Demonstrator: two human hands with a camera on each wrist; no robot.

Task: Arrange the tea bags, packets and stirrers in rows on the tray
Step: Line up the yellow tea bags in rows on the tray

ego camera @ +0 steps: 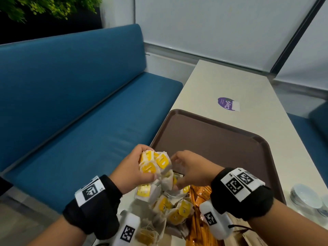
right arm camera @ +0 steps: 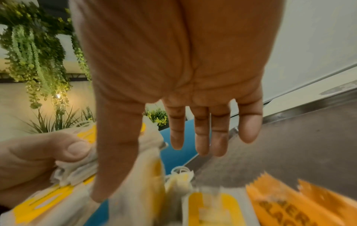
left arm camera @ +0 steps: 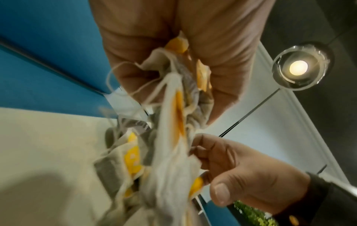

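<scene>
My left hand point(ego camera: 142, 163) grips a bunch of tea bags point(ego camera: 156, 164) with yellow labels, lifted over the near left corner of the brown tray point(ego camera: 221, 139); the left wrist view shows the bags point(left arm camera: 173, 122) and their strings hanging from the palm. My right hand point(ego camera: 177, 173) is beside the bunch. Its fingers point(right arm camera: 201, 137) are extended and hold nothing, while the thumb lies against the bags. More tea bags point(ego camera: 170, 206) lie heaped on the table below, next to orange packets point(ego camera: 200, 226). The tray's surface is bare. I see no stirrers.
The cream table point(ego camera: 221, 82) carries a purple sticker point(ego camera: 227, 103) beyond the tray. A stack of small clear dishes point(ego camera: 305, 196) stands at the right edge. A blue bench point(ego camera: 88, 103) runs along the table's left side.
</scene>
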